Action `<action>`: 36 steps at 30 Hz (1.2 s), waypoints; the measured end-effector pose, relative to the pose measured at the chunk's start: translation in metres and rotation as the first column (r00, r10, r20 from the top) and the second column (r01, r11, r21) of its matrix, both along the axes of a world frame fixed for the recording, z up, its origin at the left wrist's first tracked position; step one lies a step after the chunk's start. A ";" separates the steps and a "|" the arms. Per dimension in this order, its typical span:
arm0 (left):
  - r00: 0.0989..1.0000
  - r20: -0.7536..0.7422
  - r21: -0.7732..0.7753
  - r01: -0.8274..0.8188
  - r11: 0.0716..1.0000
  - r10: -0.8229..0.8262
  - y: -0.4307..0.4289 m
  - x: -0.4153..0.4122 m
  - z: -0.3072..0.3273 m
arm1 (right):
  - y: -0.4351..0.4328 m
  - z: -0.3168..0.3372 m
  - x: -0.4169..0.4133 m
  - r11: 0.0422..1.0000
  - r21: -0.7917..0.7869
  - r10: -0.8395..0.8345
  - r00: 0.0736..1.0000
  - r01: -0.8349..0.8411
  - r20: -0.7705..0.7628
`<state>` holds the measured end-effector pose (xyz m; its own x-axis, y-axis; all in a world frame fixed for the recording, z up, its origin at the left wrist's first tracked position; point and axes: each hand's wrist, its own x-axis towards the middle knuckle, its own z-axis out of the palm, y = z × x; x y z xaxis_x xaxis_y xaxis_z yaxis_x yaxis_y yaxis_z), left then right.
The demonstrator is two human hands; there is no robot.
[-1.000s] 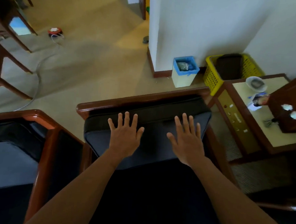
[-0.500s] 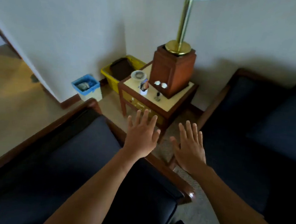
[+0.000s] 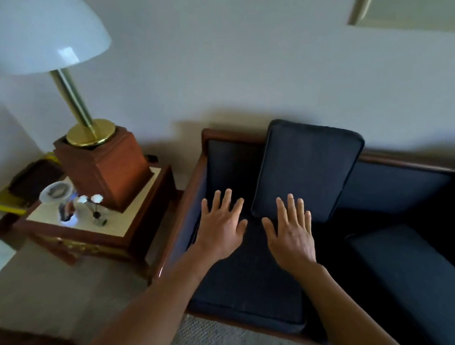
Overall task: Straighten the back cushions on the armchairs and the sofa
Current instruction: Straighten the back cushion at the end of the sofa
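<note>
No text, label, brand or number you could read anywhere. The small items on the cream-topped wooden side table [image 3: 125,227], left of your left hand [image 3: 221,232], are too blurred to show any print.

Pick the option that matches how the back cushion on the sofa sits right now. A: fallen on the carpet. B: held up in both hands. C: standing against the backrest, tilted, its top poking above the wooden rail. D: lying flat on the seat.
C: the back cushion leans on the backrest, slightly askew, its top edge above the wooden rail; both hands are open.
</note>
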<state>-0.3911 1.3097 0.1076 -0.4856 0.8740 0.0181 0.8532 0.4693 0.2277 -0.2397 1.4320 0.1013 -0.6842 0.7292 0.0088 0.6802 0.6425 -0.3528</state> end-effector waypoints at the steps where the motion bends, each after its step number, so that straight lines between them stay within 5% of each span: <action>1: 1.000 -0.003 0.012 0.010 1.000 -0.010 0.025 0.001 0.002 | 0.023 0.002 0.005 1.000 0.007 -0.019 1.000 0.019 -0.004; 11: 0.998 0.062 0.016 0.017 1.000 -0.018 0.210 -0.044 0.017 | 0.210 0.029 0.003 0.992 0.049 -0.116 0.993 0.115 0.027; 26: 0.955 0.295 0.038 -0.011 0.999 0.000 0.396 -0.172 -0.007 | 0.399 0.008 -0.122 0.996 0.086 -0.048 0.981 0.032 0.190; 32: 0.868 0.496 0.010 -0.042 0.999 0.032 0.430 -0.209 -0.033 | 0.441 -0.017 -0.144 0.999 0.050 -0.009 0.956 -0.006 0.294; 36: 0.766 0.641 0.090 -0.137 0.987 0.048 0.434 -0.214 -0.048 | 0.436 -0.030 -0.144 0.982 0.191 -0.055 0.961 0.002 0.272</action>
